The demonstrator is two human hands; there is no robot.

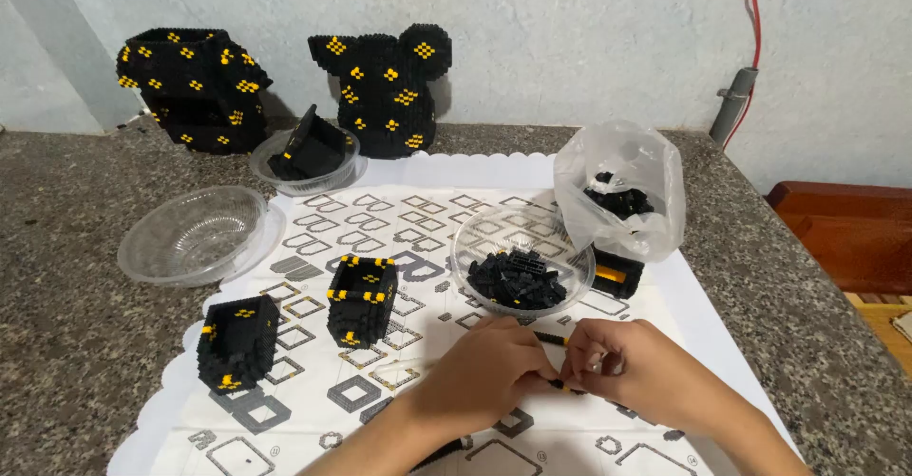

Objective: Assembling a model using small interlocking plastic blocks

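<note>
Table: speckled stone table [57, 343] against a pale wall, white patterned mat [418, 200] on top.
Hands: left hand [489, 371] and right hand [632, 367] together pinch a thin black-and-yellow brick strip [568, 388] at 6 o'clock.
Around: bowl of black bricks [521, 265] at 12 o'clock from the hands, plastic bag [619, 186] at 1, two open black cubes [361, 297] at 9.

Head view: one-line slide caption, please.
Left hand and right hand pinch a thin black-and-yellow brick strip beside a clear plastic bowl of black bricks.

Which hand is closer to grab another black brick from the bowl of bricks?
Probably the right hand. The clear bowl of black bricks sits just above it. Both hands pinch a thin brick strip, and the left hand lies slightly farther left.
</note>
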